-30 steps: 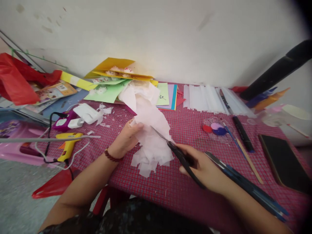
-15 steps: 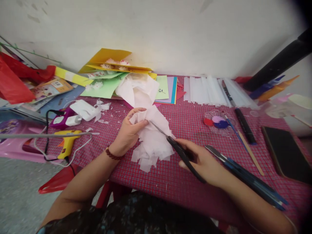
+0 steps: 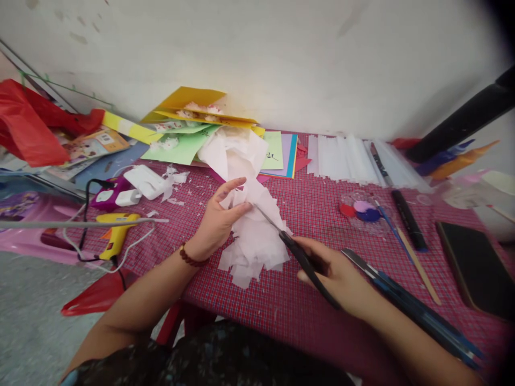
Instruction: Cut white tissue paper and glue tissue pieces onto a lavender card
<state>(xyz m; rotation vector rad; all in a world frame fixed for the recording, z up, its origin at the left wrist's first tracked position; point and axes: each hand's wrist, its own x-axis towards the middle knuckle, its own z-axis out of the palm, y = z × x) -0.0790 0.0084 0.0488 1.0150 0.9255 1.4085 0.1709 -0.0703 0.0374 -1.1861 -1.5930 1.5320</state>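
Observation:
White tissue paper, with a ragged, fringed lower edge, lies in front of me on the checked tablecloth. My left hand has its thumb on the upper part of this paper, with the index finger raised apart from the thumb. The other fingertips are hidden. In my right hand are black-handled scissors. Their blades look nearly closed and lie over the paper, tip close to my left thumb. Just behind, a larger crumpled white sheet rests against coloured papers.
A yellow glue gun and a white charger with cables lie left, near paper scraps. To the right are a box cutter, a wooden stick, a black marker, a dark phone and translucent strips.
The view has shifted slightly, so everything sits a little lower and further right. My left index finger has lifted from the paper. The scissors stay over the paper near my left thumb.

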